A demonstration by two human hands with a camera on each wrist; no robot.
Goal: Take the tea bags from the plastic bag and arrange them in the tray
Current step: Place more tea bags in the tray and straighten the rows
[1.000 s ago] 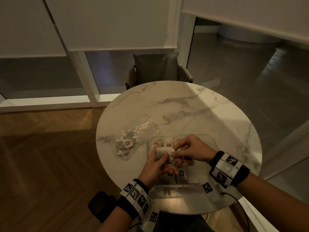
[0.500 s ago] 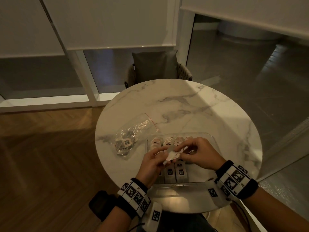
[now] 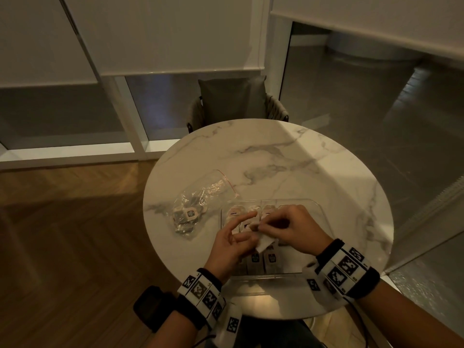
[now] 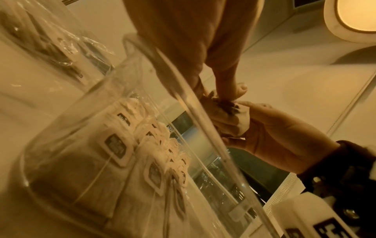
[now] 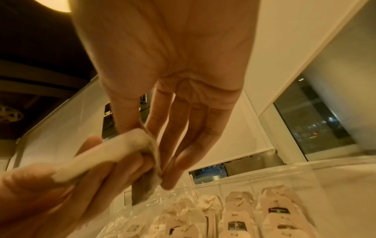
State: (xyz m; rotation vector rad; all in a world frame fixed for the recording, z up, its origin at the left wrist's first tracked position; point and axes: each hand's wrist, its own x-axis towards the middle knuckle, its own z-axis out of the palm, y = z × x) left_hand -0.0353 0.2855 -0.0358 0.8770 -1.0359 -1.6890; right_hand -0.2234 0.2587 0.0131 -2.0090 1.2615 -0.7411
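A round white marble surface (image 3: pixel 288 156) seen from above; near its front edge stands a clear plastic tray (image 3: pixel 324 217), its front wall close to the rim nearest the person. Both hands meet above the tray's left half, holding one white tea bag (image 3: pixel 263 243) between them; the left hand (image 3: pixel 232 243) grips the bag's lower part with curled fingers while its forefinger points forward, straight; the right hand (image 3: pixel 292 228) pinches the bag's upper end between thumb and fingertips, the other fingers loosely extended in the right wrist view. In the left wrist view the bag looks bunched and creased where the thumb presses, though the picture is blurred there. Under the hands, tea bags with paper tags (image 5: pixel 278 211) lie in neat rows in the tray; the tray's right half looks bare as far as the dim view allows. Left of the tray, just beside its corner, lies a crumpled clear plastic bag (image 3: pixel 198 204) with a red strip at its mouth and several tea bags inside. The far half of the surface is open marble; beyond its far edge a grey cushioned chair (image 3: pixel 233 99) is tucked in; wood floor (image 3: pixel 62 234) lies to the left.
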